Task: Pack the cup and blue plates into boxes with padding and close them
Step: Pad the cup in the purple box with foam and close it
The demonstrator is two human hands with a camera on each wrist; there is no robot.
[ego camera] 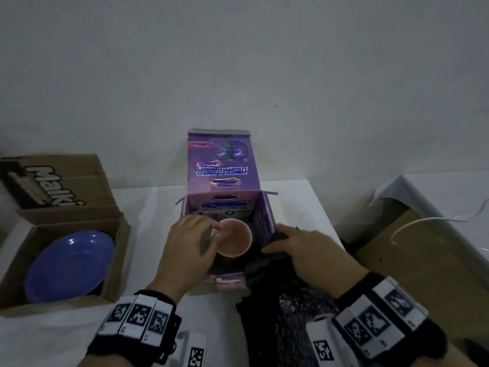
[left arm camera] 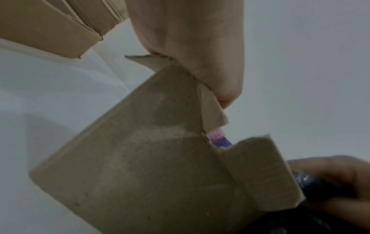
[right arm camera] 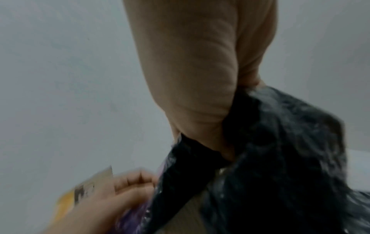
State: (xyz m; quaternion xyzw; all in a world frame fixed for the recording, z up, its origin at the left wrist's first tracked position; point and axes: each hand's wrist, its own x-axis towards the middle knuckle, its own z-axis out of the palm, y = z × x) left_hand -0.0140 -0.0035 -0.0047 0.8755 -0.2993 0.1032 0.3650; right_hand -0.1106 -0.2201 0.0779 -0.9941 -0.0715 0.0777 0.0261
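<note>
Fingers (ego camera: 211, 229) of the left hand (ego camera: 185, 250) curled over the pink cup's (ego camera: 234, 241) rim inside the purple box (ego camera: 225, 181). Right hand (ego camera: 304, 250), just beside them, gripped black padding (ego camera: 277, 300); blue plates (ego camera: 68, 266) lay well left in a cardboard box (ego camera: 116, 260)

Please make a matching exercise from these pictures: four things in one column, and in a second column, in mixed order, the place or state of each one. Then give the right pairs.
Things
1. pink cup
2. blue plates
3. black padding
4. purple box

Places or states
A. in the brown cardboard box on the left
B. gripped by the right hand, hanging over a box edge
C. stands open, lid flap up
D. upright inside the purple box, left hand at its rim

Pairs: 1-D, 2-A, 3-B, 4-C
</note>
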